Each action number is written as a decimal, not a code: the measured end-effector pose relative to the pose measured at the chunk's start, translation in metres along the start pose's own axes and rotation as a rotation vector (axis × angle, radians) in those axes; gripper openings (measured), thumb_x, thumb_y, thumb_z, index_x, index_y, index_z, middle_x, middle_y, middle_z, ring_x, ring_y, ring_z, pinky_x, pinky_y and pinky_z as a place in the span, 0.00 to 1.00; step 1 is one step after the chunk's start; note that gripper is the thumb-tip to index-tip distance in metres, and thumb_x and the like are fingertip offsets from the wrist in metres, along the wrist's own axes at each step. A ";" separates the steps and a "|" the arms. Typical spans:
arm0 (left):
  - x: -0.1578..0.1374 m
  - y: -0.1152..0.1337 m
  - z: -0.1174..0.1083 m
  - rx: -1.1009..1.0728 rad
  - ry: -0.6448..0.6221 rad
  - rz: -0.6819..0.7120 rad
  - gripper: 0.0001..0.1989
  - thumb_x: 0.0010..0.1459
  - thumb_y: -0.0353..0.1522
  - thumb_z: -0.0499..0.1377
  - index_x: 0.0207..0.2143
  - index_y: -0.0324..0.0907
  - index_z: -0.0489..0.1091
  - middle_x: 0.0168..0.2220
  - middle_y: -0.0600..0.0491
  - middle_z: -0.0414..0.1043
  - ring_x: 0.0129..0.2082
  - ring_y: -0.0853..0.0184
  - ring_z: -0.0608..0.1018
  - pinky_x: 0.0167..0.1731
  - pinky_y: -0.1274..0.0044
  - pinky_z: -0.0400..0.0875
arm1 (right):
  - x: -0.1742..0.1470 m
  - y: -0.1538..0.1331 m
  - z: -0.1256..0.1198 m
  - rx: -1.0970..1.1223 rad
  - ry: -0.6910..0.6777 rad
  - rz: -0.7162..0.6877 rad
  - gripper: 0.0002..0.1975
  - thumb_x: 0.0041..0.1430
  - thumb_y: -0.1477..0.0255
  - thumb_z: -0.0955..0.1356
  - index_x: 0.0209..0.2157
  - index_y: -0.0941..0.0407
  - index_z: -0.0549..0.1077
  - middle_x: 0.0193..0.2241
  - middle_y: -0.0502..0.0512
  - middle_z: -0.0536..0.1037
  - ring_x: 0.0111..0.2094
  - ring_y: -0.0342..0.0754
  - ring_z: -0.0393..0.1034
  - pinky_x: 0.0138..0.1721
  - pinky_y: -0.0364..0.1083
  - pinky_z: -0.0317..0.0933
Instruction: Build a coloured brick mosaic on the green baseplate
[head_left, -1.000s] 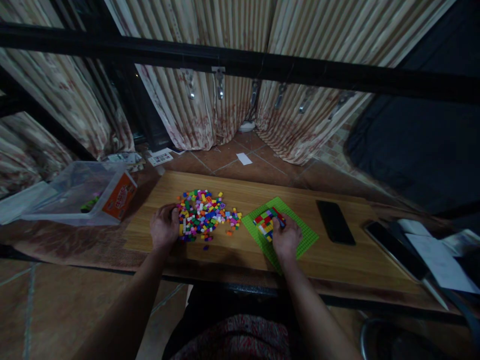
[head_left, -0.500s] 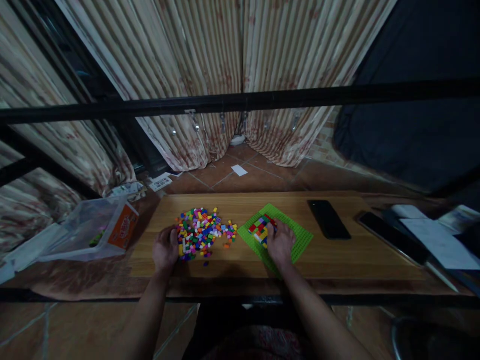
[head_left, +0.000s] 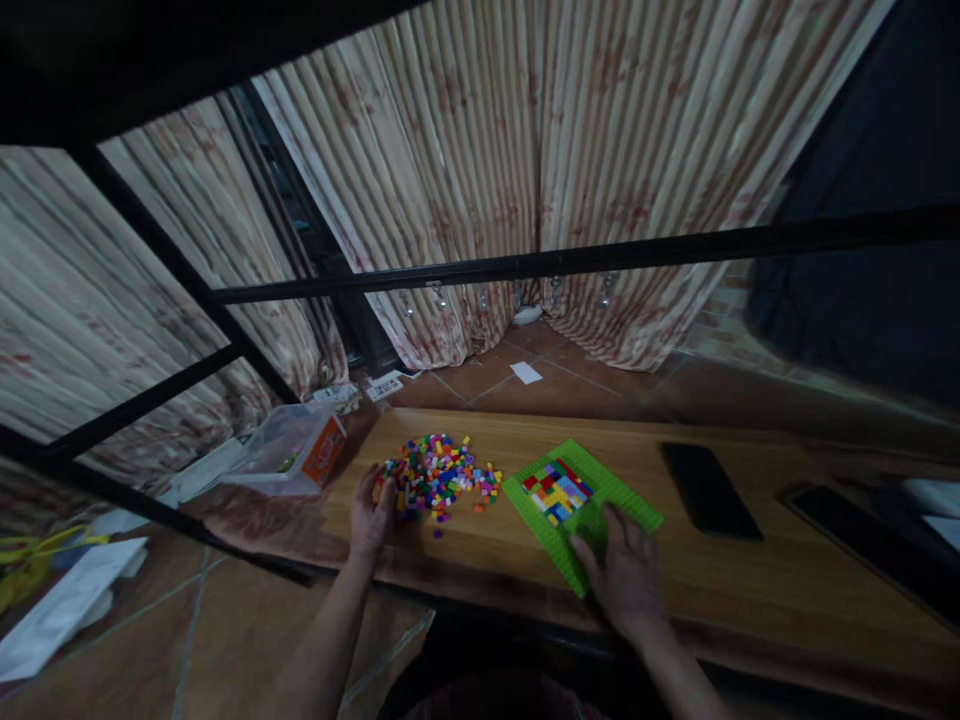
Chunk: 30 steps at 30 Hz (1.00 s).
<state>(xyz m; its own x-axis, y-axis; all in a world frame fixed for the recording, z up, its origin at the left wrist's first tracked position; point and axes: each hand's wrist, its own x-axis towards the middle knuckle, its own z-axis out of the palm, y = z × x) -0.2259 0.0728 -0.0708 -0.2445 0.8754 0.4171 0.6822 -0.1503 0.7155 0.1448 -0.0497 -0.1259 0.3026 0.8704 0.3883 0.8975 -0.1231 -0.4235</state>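
**Head view: your hands at the bricks and the green plate**

Head view looks down at a long wooden table (head_left: pixel 750 590) in a dim room. You sit at its near edge, and both your bare arms reach onto it.

Your left hand (head_left: pixel 371 515) rests at the left side of a pile of small bricks (head_left: pixel 439 475). The bricks come in many colors: red, yellow, blue, green, pink and white. Your fingers curl in toward the pile and touch its edge. Whether you hold a brick in there is too dark and too small to tell.

Your right hand (head_left: pixel 626 570) lies flat on the near corner of a green base plate (head_left: pixel 634 510). The fingers are spread apart and hold nothing. They press on the bare green part. The plate sits just to the right of the pile, turned so that one corner points at you.

A small patch of bricks (head_left: pixel 559 490) is stuck on the plate, toward its far side. It shows red, yellow, blue, green and white bits set close together. Your right hand is near this patch but does not touch it.

A black phone (head_left: pixel 709 490) lies flat on the table, to the right of the plate. Left of the table, a clear plastic box (head_left: pixel 289 460) with an orange label sits near the pile. Striped curtains (head_left: pixel 525 200) hang behind, and a black bar (head_left: pixel 675 250) crosses in front of them.
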 end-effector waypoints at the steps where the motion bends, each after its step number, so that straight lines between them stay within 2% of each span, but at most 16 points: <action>1: -0.012 0.005 -0.002 0.017 -0.004 0.035 0.21 0.57 0.44 0.54 0.45 0.39 0.71 0.53 0.41 0.69 0.56 0.54 0.70 0.56 0.61 0.64 | -0.002 0.001 0.002 -0.031 -0.026 -0.017 0.36 0.60 0.49 0.58 0.57 0.64 0.62 0.56 0.72 0.65 0.57 0.66 0.56 0.56 0.63 0.51; 6: -0.084 0.039 0.004 0.188 -0.179 0.261 0.27 0.55 0.41 0.60 0.56 0.44 0.63 0.61 0.44 0.58 0.60 0.53 0.64 0.57 0.57 0.63 | 0.006 0.012 -0.004 -0.060 -0.164 -0.098 0.34 0.59 0.50 0.60 0.57 0.61 0.64 0.60 0.69 0.61 0.61 0.64 0.52 0.60 0.63 0.45; 10: -0.109 0.063 0.020 0.289 -0.208 0.339 0.23 0.56 0.38 0.59 0.54 0.43 0.65 0.55 0.43 0.64 0.54 0.52 0.68 0.52 0.57 0.68 | 0.023 0.027 -0.016 -0.011 -0.276 -0.183 0.33 0.59 0.51 0.61 0.58 0.59 0.63 0.61 0.66 0.60 0.62 0.60 0.51 0.61 0.62 0.44; 13: -0.106 0.073 0.033 0.292 -0.240 0.397 0.19 0.58 0.35 0.57 0.52 0.43 0.67 0.50 0.44 0.68 0.50 0.56 0.71 0.48 0.62 0.71 | 0.033 0.035 -0.022 0.031 -0.363 -0.221 0.32 0.58 0.53 0.62 0.59 0.59 0.63 0.62 0.65 0.59 0.63 0.60 0.50 0.61 0.61 0.44; 19: -0.091 0.079 0.054 0.297 -0.324 0.574 0.22 0.59 0.29 0.53 0.56 0.43 0.63 0.57 0.45 0.64 0.56 0.58 0.67 0.55 0.62 0.66 | 0.056 0.039 -0.028 0.170 -0.586 -0.308 0.33 0.55 0.56 0.67 0.59 0.56 0.63 0.65 0.62 0.55 0.65 0.58 0.47 0.64 0.58 0.43; 25: -0.079 0.072 0.062 0.442 -0.273 0.524 0.24 0.60 0.36 0.54 0.59 0.44 0.62 0.62 0.42 0.58 0.62 0.51 0.61 0.58 0.54 0.57 | 0.082 0.025 -0.025 0.268 -0.763 -0.356 0.35 0.51 0.57 0.70 0.59 0.56 0.64 0.66 0.61 0.53 0.65 0.57 0.48 0.63 0.56 0.46; 30: -0.061 0.064 0.059 0.500 -0.316 0.479 0.27 0.59 0.40 0.56 0.60 0.45 0.60 0.64 0.42 0.55 0.64 0.50 0.58 0.59 0.51 0.53 | 0.091 0.009 -0.015 0.294 -0.792 -0.362 0.35 0.52 0.56 0.69 0.59 0.55 0.64 0.66 0.60 0.51 0.65 0.57 0.47 0.64 0.56 0.45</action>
<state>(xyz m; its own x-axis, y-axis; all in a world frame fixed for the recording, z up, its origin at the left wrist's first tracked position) -0.1264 0.0372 -0.0832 0.3141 0.8682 0.3842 0.9136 -0.3865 0.1265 0.1853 0.0215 -0.0818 -0.3864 0.9179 -0.0902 0.7443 0.2525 -0.6183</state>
